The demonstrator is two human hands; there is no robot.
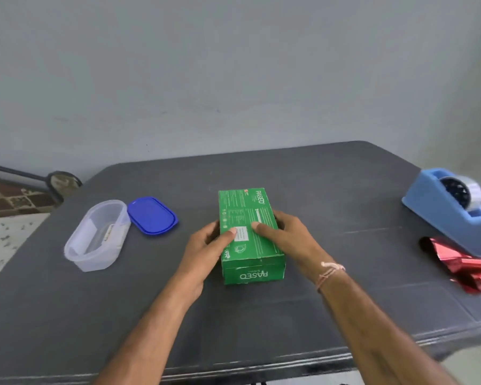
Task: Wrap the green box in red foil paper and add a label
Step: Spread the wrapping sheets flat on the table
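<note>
step: positioning green box (250, 237) (unwrapped) | left hand (206, 243), right hand (286, 234) both grip its sides | next: fetch red foil (467, 268), apparently folded

The box (250, 234) lies lengthwise near the middle of the desk (317, 176), one short end toward the person. The left hand (208, 245) grips its left side and the right hand (286, 234) its right side, with both thumbs on top. Left of the box sits an open container (97, 237), with its lid (152, 215) flat between them, a little farther back. Far to the box's right stands a tape dispenser (453, 215), with folded foil paper (467, 268) against its near end.
</note>
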